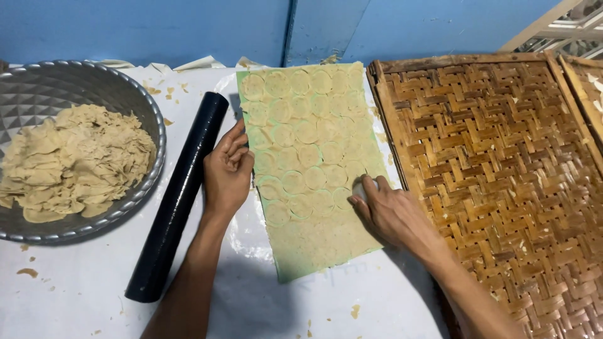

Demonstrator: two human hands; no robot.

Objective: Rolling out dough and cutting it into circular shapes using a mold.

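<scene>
Under the right hand (391, 213), clenched around a small round cutter (364, 188), circles are filling the dough sheet (308, 157), while the flat, unclenched left hand (227, 172) is best kept pinning its edge.

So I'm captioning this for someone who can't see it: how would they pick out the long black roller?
Start at the big silver metal bowl of dough scraps on the left of the white table. Just right of it, the black roller lies slanted, between the bowl and the dough sheet; the left hand lies between roller and sheet. It is the only dark, smooth cylinder there.
</scene>
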